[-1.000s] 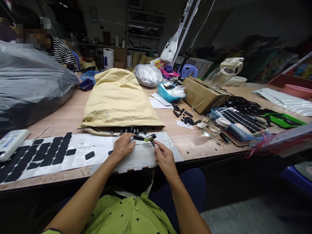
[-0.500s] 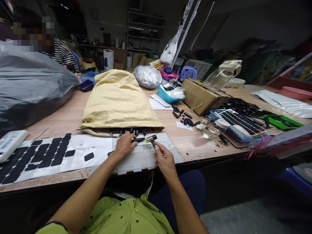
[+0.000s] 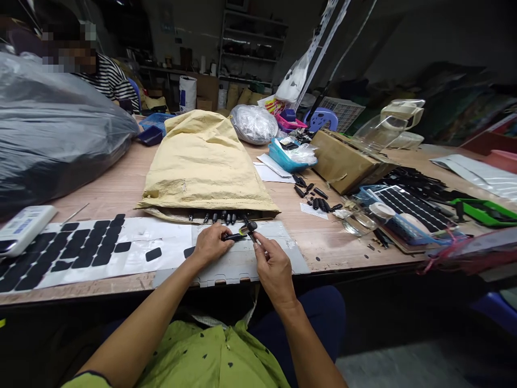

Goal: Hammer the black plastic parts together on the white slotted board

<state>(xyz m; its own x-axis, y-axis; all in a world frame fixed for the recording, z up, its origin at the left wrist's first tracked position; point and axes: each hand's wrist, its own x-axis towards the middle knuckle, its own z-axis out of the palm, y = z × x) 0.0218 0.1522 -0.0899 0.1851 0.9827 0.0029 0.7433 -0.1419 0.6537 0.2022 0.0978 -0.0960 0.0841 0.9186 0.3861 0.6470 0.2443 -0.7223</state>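
Note:
My left hand [image 3: 212, 244] rests over the grey board [image 3: 278, 245], its fingers closed on a slim black rod-like piece [image 3: 235, 236] that points right. My right hand [image 3: 274, 265] grips the short handle of a small mallet [image 3: 247, 228], which has a metal head with a yellow-green end and a black end. The mallet head is right at the tip of the black piece; whether they touch I cannot tell. Just beyond my hands lies a tan sack [image 3: 202, 167], several black pieces [image 3: 228, 217] showing at its mouth.
At left, a sheet with black rounded patches [image 3: 153, 255] lies near a white device [image 3: 28, 229] and a large grey plastic bag [image 3: 52, 140]. Rightward are loose black pieces [image 3: 319, 203], a cardboard box [image 3: 343, 161] and a blue tray [image 3: 407, 229]. A person in stripes [image 3: 117, 81] sits across.
The view has shifted slightly, so the table things sit farther right. The mallet has turned a little in my right hand. My left hand still holds the black piece.

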